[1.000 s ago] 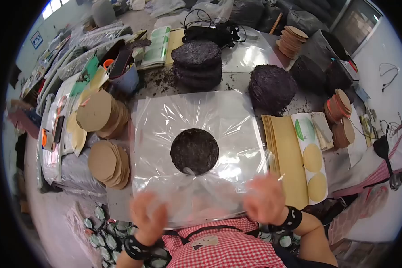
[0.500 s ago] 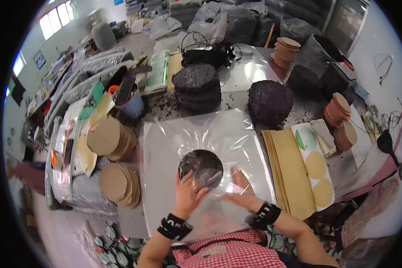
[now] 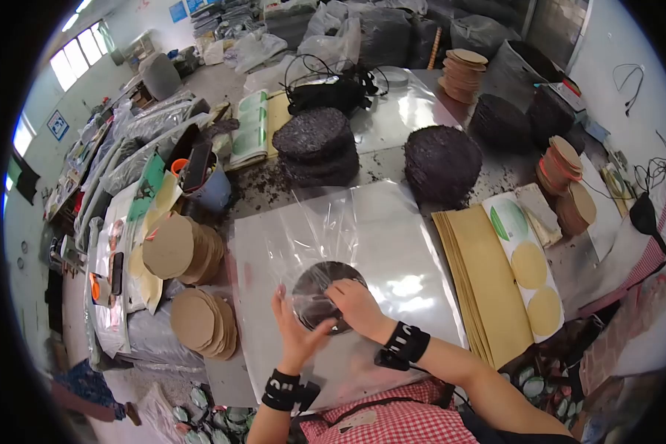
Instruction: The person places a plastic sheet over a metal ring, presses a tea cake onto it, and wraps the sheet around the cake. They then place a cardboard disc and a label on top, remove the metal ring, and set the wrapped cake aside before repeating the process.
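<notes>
Left hand point(image 3: 297, 331): fingers spread, thumb set apart, held at near-left edge of dark disc point(image 3: 312, 285). Right hand point(image 3: 355, 305): laid over R part of same disc, fingers bent; whether film is pinched by them cannot be told. Blk wristband on each wrist. Dark disc, qty 1, round, flat, set btwn hands on clear film point(image 3: 414, 259), near-ctr of table; film drawn into pleats on its far side. Red-and-wht checked apron point(image 3: 385, 419) worn, near edge. To L of film: 2 stacks brn paper rounds, far one point(image 3: 172, 246) taller, near one point(image 3: 194, 322) leaning. To R: folded tan paper point(image 3: 477, 292), piled; beside it, wht label strip point(image 3: 520, 244) w/ grn print and yellow rounds. Far side, ctr: stacked dark cakes point(image 3: 313, 135); to their R, dark mound point(image 3: 442, 163), apart from them. Dark crumbs scattered abt. Far L: blue-grey bucket point(image 3: 212, 194), filled w/ tools etc. Behind cakes: blk cables point(image 3: 333, 95), heaped. Far R: tall stack of brn rounds point(image 3: 462, 78); nearer, a tied bundle point(image 3: 559, 166), red cord.
</notes>
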### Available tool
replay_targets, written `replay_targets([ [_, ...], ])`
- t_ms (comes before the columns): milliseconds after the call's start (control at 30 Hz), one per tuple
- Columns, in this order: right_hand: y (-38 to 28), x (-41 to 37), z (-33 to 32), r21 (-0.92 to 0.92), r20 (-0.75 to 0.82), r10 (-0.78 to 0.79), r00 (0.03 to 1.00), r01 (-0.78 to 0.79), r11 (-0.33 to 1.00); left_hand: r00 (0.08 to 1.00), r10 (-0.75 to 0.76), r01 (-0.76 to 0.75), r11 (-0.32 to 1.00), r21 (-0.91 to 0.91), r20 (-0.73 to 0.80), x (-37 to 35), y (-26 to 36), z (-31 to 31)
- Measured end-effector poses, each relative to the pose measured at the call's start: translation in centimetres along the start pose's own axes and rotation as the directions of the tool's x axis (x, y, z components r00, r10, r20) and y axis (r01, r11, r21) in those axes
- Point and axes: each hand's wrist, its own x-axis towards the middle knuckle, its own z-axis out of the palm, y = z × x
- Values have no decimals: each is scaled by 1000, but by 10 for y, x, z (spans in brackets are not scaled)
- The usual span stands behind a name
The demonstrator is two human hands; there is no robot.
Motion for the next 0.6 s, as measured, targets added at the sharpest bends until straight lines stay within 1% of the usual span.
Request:
replay_targets([
  [33,-1,-4,4,-50,30,21,999,-20,999,999,-28,30,995,-94,17,5,2,-2],
  [133,0,0,10,-200,76,37,996,-21,980,996,24,-10,988,152,-91,13,10,2],
  [233,-2,1,12,-282,84,41,996,-16,959,943,-167,147,985,-91,-288,8,-5,5],
  [267,-2,3,14,-291,82,50,995,-24,956,954,-155,128,985,-119,-257,8,-8,7],
  [333,-6,4,16,-304,98,61,993,-29,952,968,-144,109,979,-175,-205,15,10,13],
  [367,-2,1,21,-187,76,23,997,-9,982,998,-12,8,998,-56,-68,17,15,17],
  [400,9,-4,26,-72,50,-12,999,15,997,991,106,-110,993,44,84,19,19,22],
  [433,21,-7,25,39,19,-48,999,47,998,949,208,-242,963,123,237,22,23,27],
  [467,38,-9,12,84,322,-103,941,80,993,962,177,-209,967,147,208,18,21,31],
  [533,33,-1,-47,269,154,-16,988,-26,963,981,122,-151,968,199,150,7,11,37],
  [567,27,4,-62,373,75,49,996,-74,925,981,121,-155,959,237,151,13,8,36],
  [600,35,11,-54,464,-97,204,974,-137,875,980,112,-154,950,272,161,13,6,36],
])
